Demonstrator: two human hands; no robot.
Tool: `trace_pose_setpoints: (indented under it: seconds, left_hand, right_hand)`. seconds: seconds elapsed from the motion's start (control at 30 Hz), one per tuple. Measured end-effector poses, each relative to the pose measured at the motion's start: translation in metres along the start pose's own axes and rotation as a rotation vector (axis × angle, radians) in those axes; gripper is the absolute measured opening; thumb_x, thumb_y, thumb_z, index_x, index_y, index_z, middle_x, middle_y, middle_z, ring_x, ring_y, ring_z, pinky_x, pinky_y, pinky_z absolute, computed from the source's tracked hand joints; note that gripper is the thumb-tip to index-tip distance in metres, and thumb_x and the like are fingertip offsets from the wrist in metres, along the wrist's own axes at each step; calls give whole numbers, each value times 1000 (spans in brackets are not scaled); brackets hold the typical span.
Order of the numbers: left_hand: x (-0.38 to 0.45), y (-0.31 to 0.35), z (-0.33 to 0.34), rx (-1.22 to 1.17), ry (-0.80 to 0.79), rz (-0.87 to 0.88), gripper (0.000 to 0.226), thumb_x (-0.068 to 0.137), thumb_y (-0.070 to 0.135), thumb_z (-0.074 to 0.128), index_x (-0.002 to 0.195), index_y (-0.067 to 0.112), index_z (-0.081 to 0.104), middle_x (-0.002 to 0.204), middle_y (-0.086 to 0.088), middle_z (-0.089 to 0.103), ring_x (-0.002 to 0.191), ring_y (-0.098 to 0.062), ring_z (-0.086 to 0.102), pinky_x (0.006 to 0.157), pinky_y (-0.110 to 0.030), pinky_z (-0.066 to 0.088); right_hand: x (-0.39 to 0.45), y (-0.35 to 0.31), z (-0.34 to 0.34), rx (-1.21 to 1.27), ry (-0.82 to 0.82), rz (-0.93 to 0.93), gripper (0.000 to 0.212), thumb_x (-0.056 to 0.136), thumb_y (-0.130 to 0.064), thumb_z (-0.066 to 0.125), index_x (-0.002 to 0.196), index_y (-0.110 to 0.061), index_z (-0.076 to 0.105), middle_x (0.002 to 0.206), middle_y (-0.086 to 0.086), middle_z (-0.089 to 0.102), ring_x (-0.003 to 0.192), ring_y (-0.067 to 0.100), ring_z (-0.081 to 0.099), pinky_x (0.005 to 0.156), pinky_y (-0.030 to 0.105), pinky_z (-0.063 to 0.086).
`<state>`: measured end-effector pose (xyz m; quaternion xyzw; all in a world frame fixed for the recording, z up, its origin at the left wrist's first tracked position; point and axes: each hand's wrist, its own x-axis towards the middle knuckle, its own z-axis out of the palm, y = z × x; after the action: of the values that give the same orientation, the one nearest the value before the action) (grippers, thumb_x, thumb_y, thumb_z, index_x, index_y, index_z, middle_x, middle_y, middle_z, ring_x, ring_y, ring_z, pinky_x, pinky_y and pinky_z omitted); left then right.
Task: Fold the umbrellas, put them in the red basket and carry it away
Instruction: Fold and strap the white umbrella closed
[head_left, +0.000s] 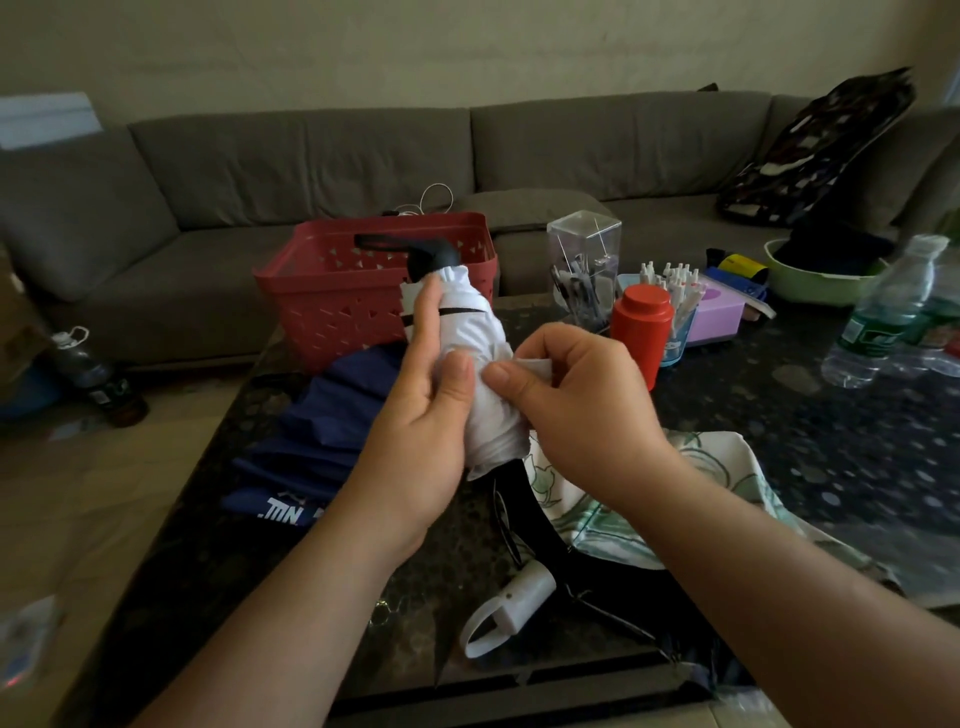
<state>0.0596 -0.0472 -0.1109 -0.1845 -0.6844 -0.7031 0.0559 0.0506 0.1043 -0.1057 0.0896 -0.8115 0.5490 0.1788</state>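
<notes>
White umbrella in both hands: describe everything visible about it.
The white umbrella is collapsed, its white fabric canopy bunched into a roll with a thin black strap across the upper part. Its black handle points away, toward the red basket behind it. It is held up above the dark table, tilted. The left hand grips the roll from the side, thumb on the fabric; the right hand pinches a fabric flap near the middle.

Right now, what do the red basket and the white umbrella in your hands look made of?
Red perforated basket: seemingly moulded matte plastic, with triangular cut-outs. White folded umbrella: thin woven fabric, judging by soft creases; its dark handle looks like smooth plastic.
</notes>
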Motion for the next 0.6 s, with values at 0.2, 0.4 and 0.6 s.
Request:
trace_pose_setpoints:
  seconds: [0.2, 0.4, 0.6]
  left_hand:
    - [-4, -4, 4, -54, 9, 26, 44, 112, 31, 44, 137, 65, 54, 160, 19, 46, 148, -8, 45, 124, -45, 38]
    - [-5, -1, -6, -167, 29, 43, 40, 91, 65, 62, 126, 49, 69, 140, -1, 67, 131, -27, 64, 109, -53, 52]
    - [-1, 0, -9, -354, -82, -74, 46, 88, 42, 59, 133, 34, 64, 118, -2, 75, 93, -19, 75, 69, -33, 62]
  right_hand:
    - [-3, -2, 4, -132, 39, -59, 28, 90, -34, 80, 74, -19, 62, 60, -6, 57, 55, 3, 49, 50, 15, 35]
    - [1, -2, -5, 11, -238, -157, 27, 92, -42, 76, 83, -18, 67, 72, 3, 65, 65, 21, 62, 60, 44, 53]
    - [12, -13, -44, 247, -443, -52, 30, 98, -36, 64, 88, -9, 71, 80, 13, 70, 78, 24, 67, 80, 47, 59]
